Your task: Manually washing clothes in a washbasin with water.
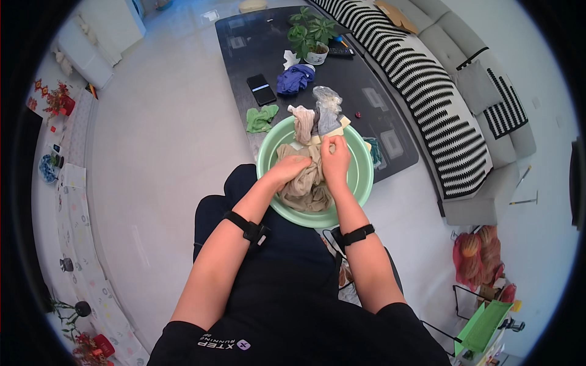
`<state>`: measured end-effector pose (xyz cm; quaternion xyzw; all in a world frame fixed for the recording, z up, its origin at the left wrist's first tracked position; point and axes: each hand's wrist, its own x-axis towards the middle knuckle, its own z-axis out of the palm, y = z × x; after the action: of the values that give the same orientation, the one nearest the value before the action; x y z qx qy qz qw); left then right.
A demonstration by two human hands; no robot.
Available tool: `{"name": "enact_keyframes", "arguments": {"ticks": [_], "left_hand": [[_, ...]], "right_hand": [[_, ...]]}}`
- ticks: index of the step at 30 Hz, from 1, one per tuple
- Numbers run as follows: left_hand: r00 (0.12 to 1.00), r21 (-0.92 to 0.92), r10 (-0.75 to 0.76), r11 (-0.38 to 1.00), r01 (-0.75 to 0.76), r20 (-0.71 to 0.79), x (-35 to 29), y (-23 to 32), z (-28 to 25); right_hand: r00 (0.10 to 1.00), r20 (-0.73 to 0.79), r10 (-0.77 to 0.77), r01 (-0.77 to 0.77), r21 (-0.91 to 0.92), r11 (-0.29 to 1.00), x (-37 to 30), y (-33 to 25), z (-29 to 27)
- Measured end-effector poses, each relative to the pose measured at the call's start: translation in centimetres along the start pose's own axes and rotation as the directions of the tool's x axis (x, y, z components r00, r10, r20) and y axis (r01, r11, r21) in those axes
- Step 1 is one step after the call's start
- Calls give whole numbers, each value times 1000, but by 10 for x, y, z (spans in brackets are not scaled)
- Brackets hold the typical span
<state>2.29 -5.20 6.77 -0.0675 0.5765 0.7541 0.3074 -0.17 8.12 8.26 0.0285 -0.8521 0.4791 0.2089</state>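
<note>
A pale green basin [265, 184] stands in front of me, partly over the near end of the dark table. In it lies a bunched beige cloth garment [310, 194]. My left hand [292, 170] is closed on the garment's folds, its fingertips partly hidden in them. Beside it, my right hand [336, 160] pinches with curled fingers at the garment's upper edge; the exact grip is hard to see. Just past the hands, a light pink cloth [303, 124] and a grey cloth [328, 120] lie by the far rim.
On the dark table [390, 143] are a green cloth [261, 119], a phone [261, 90], a blue-purple cloth [295, 79], a potted plant [315, 55] and clear plastic [326, 96]. A grey sofa [476, 210] runs along the right. Red net bags [469, 259] stand at lower right.
</note>
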Motion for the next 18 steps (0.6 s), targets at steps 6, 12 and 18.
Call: {"name": "enact_keyframes", "arguments": {"ticks": [6,12,18], "left_hand": [[806,757,535,628,-178,-254,16,-18,-23],[698,813,678,527,-247,-228,-18,39,-20],[736,897,677,308,-317,28,-78,74,-49]], "right_hand": [[967,255,-27,76,-186,980,0,33,-1],[938,230,-260,308,-206,929,18,-24,-23],[882,454,-128,296,-321,900,21,-54,-31]]}}
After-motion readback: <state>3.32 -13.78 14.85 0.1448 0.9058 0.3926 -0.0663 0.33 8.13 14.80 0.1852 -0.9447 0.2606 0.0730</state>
